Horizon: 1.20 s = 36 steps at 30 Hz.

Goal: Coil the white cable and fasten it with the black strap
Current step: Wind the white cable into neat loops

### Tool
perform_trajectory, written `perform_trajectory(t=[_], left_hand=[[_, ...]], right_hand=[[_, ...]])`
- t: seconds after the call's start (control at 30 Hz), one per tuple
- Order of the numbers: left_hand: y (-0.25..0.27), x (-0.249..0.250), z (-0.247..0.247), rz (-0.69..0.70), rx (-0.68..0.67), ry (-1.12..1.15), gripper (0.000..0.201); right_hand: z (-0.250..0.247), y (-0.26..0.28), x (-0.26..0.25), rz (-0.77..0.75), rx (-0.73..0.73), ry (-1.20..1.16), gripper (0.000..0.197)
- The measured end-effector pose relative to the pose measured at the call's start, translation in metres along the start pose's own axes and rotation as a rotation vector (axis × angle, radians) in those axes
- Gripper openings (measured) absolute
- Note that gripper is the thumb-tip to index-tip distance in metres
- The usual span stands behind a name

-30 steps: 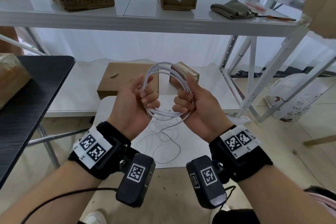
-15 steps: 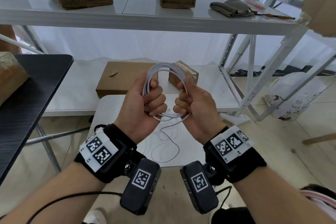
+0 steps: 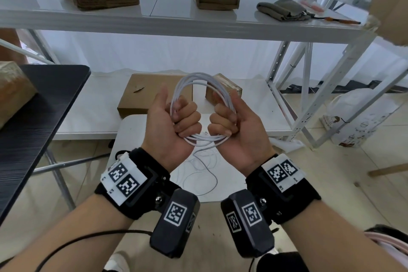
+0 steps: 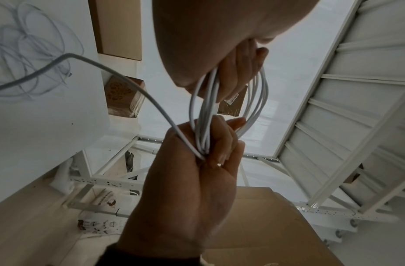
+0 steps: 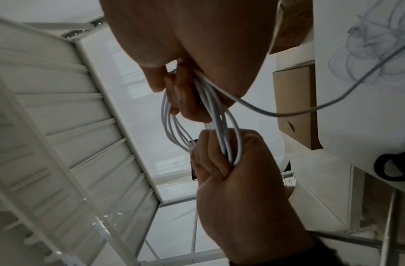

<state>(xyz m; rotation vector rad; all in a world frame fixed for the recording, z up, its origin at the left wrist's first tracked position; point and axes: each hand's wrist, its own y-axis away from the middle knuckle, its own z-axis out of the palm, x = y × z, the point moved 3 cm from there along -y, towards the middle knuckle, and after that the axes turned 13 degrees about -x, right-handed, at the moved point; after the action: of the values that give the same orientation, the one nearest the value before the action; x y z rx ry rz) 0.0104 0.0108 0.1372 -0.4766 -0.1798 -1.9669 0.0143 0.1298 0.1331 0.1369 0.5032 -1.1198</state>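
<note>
The white cable (image 3: 199,78) is wound into a coil of several loops, held upright in front of me between both hands. My left hand (image 3: 185,118) grips the coil's left side in a fist, thumb up. On the right side my right hand (image 3: 223,122) grips it the same way. A loose tail (image 3: 206,173) hangs from the coil's bottom onto the white table (image 3: 134,130). The wrist views show the coil (image 4: 207,108) (image 5: 211,111) from below, running between the two fists. The black strap (image 5: 390,167) lies as a loop on the table's edge, apart from both hands.
Behind the hands, a flat cardboard box (image 3: 145,95) and a small box (image 3: 230,90) sit on the low white shelf. A black table (image 3: 39,121) stands at the left. White metal shelf posts (image 3: 306,104) rise at the right. More boxes stand on the upper shelf (image 3: 198,20).
Both hands have closed from a loose hold into fists around the coil and come closer together. The coil is squeezed narrower and taller than before.
</note>
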Motion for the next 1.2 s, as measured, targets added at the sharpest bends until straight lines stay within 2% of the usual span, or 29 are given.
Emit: perform_trajectory(t=[0.07,0.2,0.4,0.53,0.77,1.0,1.2], left_hand=[[-0.001,0.000,0.002,0.029,0.007,0.004,0.055],[-0.002,-0.003,0.002,0.099,0.086,-0.034,0.058],[-0.001,-0.005,-0.004,0.132,0.216,-0.160,0.062],[-0.003,-0.006,-0.002,0.089,0.171,-0.144,0.060],[-0.005,-0.005,0.001,-0.039,-0.013,-0.185,0.062],[-0.004,0.002,0.000,-0.025,-0.024,-0.120,0.039],[-0.004,0.001,-0.003,-0.030,0.007,-0.102,0.048]], right_hand=[[0.001,0.001,0.001,-0.011,-0.028,-0.010,0.030],[0.005,0.003,0.008,-0.013,0.000,0.062,0.044],[0.000,-0.001,0.009,-0.033,0.111,0.125,0.041],[0.001,-0.001,0.006,-0.056,0.191,0.204,0.044],[0.003,0.002,-0.002,-0.093,0.267,0.288,0.043],[0.001,0.004,-0.006,-0.069,0.235,0.285,0.041],[-0.002,0.007,-0.005,-0.030,0.274,0.353,0.035]])
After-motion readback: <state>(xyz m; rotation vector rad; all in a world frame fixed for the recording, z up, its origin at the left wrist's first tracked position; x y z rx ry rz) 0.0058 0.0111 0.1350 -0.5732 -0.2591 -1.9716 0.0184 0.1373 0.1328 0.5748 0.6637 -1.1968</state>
